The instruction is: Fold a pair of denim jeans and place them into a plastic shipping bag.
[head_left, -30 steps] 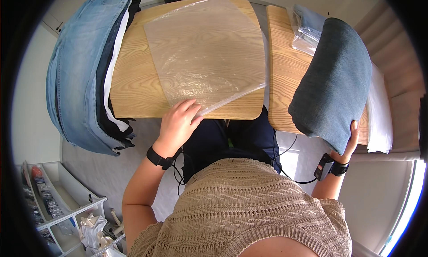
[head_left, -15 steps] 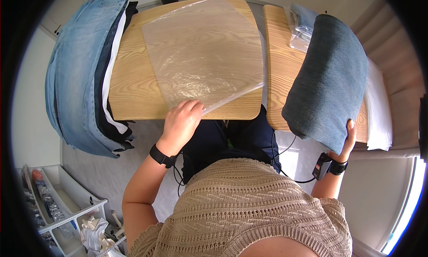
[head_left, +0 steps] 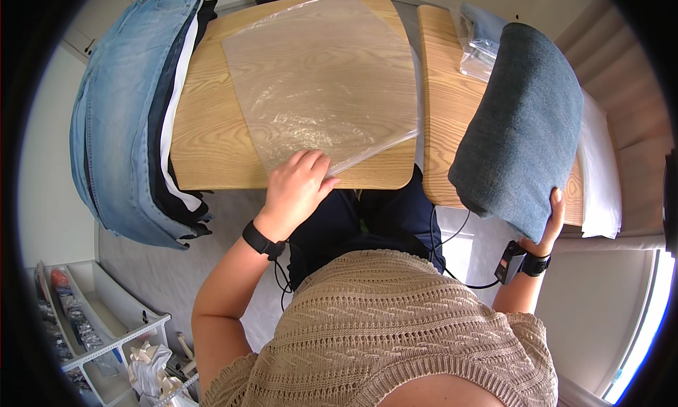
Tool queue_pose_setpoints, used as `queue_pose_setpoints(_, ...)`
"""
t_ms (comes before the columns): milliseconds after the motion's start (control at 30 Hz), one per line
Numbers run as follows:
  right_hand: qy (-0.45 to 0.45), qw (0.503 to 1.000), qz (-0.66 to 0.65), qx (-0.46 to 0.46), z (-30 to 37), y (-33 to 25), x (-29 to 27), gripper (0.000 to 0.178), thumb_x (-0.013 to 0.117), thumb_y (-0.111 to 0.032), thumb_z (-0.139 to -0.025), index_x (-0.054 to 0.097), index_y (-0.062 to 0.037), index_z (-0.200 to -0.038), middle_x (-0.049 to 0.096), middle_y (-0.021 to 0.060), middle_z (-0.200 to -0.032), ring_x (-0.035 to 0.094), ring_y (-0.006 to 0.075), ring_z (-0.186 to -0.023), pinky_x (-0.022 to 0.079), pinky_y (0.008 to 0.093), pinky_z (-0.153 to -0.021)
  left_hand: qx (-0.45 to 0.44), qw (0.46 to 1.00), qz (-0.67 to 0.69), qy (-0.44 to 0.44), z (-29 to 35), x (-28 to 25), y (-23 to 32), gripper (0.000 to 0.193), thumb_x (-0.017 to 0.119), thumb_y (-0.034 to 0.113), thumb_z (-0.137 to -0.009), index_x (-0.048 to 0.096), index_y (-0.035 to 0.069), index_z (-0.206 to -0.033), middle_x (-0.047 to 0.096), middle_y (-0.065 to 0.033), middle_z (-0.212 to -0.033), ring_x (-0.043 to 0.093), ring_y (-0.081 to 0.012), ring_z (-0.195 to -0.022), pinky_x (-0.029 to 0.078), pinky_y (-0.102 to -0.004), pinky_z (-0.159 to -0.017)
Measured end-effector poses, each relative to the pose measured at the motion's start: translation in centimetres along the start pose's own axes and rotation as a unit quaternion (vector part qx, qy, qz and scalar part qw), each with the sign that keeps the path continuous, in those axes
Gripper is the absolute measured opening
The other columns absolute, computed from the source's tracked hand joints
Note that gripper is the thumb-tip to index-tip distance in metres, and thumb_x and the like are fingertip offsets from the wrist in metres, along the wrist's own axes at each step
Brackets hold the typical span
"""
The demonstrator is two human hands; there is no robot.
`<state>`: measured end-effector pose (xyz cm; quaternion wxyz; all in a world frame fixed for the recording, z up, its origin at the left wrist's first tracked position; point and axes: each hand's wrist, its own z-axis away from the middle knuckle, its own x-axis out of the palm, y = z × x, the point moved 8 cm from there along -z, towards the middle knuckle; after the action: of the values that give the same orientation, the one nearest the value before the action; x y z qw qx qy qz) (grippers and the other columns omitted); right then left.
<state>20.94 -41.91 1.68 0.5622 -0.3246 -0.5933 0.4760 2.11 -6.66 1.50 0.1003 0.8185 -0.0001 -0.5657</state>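
Right hand: the right hand (head_left: pixel 547 227) grips the near lower end of a folded dark-blue denim garment (head_left: pixel 522 132), thumb on the visible face, the other fingers hidden behind the cloth.
Left hand: the left hand (head_left: pixel 293 188) rests at the near edge of a clear plastic bag (head_left: pixel 332 75), fingers bent over the film, thumb apart; whether they pinch it I cannot tell.
Denim place: over the near part of the right-hand table (head_left: pixel 448 68), tilted; whether it touches the wood is hidden.
Denim handling: probably fairly heavy, soft and thick, not slippery or fragile; held at one end, it may sag or unfold. Best hold: under the middle with a broad palm, folded layers pinched together.
Plastic stack: pale plastic sheets (head_left: pixel 599 174) along that table's right side.
Bag place: flat and slightly wrinkled on the main table (head_left: pixel 205 139), beside a pile of jeans (head_left: pixel 120 124).
Bag handling: likely very light, limp, slippery and easily creased; take one layer by its edge, lightly.
Far end: bagged denim (head_left: pixel 487 33) on the right-hand table.
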Motion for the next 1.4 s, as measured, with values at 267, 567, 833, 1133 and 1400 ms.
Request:
queue_pose_setpoints(267, 0.000, 1.000, -0.004, 0.002, -0.1, 0.3, 0.3, 0.061, 0.058, -0.040, -0.082, 0.041, -0.0029, -0.127, 0.053, 0.0156, -0.114, 0.055, 0.0263, -0.101, 0.045, 0.0392, -0.085, 0.007, 0.999, -0.031, -0.028, -0.5, 1.6, 0.1, 0.023, 0.065, 0.018, -0.076, 0.063, 0.004, -0.094, 0.063, -0.0064, -0.099, 0.060, -0.0234, -0.091, 0.052, -0.0339, -0.071)
queue_pose_setpoints(567, 0.001, 1.000, -0.009, 0.022, -0.2, 0.8, -0.3, 0.060, 0.057, -0.040, -0.083, 0.041, -0.0030, -0.127, 0.053, 0.0149, -0.115, 0.054, 0.0262, -0.102, 0.044, 0.0390, -0.087, 0.037, 0.999, -0.023, -0.022, -1.4, 0.9, 1.6, 0.028, 0.064, 0.015, -0.077, 0.059, 0.007, -0.103, 0.060, -0.0058, -0.104, 0.059, -0.0232, -0.093, 0.053, -0.0336, -0.071)
queue_pose_setpoints(833, -0.005, 1.000, 0.003, 0.014, -0.1, 0.7, -0.2, 0.062, 0.057, -0.041, -0.083, 0.040, -0.0042, -0.129, 0.051, 0.0135, -0.117, 0.051, 0.0243, -0.104, 0.041, 0.0368, -0.089, 0.062, 0.995, -0.066, -0.031, -1.6, 1.6, 1.8, 0.037, 0.060, 0.008, -0.074, 0.057, 0.011, -0.111, 0.058, -0.0096, -0.111, 0.058, -0.0243, -0.096, 0.052, -0.0344, -0.072)
queue_pose_setpoints(1133, 0.015, 1.000, 0.007, 0.010, -0.2, 0.9, -0.5, 0.063, 0.058, -0.042, -0.081, 0.040, -0.0046, -0.129, 0.051, 0.0132, -0.117, 0.050, 0.0244, -0.105, 0.040, 0.0373, -0.089, 0.072, 0.994, -0.056, -0.064, -1.7, 1.1, -0.6, 0.040, 0.051, 0.001, -0.075, 0.058, 0.015, -0.113, 0.056, -0.0092, -0.112, 0.057, -0.0269, -0.097, 0.052, -0.0367, -0.070)
queue_pose_setpoints(1400, 0.016, 1.000, -0.002, 0.004, 0.1, 0.4, 0.1, 0.063, 0.057, -0.041, -0.081, 0.039, -0.0042, -0.129, 0.051, 0.0130, -0.117, 0.051, 0.0246, -0.104, 0.041, 0.0373, -0.089, -0.092, 0.986, 0.108, 0.091, -1.9, -2.7, -8.5, 0.061, 0.045, -0.015, -0.073, 0.045, 0.007, -0.131, 0.056, -0.0189, -0.112, 0.058, -0.0322, -0.098, 0.047, -0.0352, -0.085)
